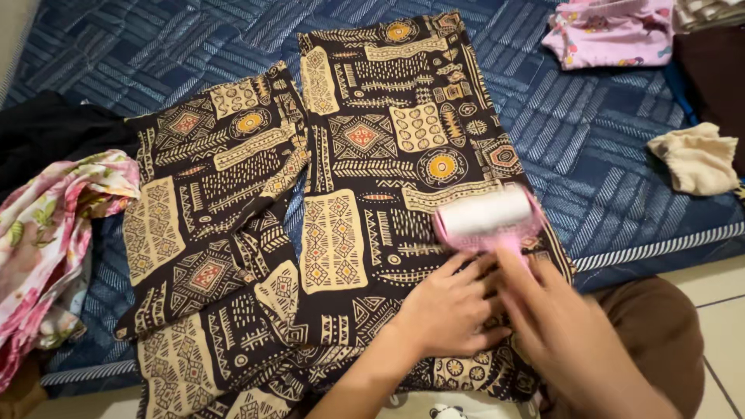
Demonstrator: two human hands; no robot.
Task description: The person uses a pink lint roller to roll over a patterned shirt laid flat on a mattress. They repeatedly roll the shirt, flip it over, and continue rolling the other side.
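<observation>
A dark brown garment with tan geometric patterns (256,217) lies spread flat on a blue patterned mattress (590,147). My right hand (563,322) grips the pink handle of a lint roller (485,213), whose white roll rests on the right part of the garment. My left hand (446,310) presses flat on the cloth just below the roller, fingers spread, right beside my right hand.
A pink floral cloth (46,233) and a black cloth (46,128) lie at the left. A pink printed garment (609,31) sits at the top right, a cream cloth (698,159) at the right edge. Tiled floor (722,299) shows beyond the mattress's front edge.
</observation>
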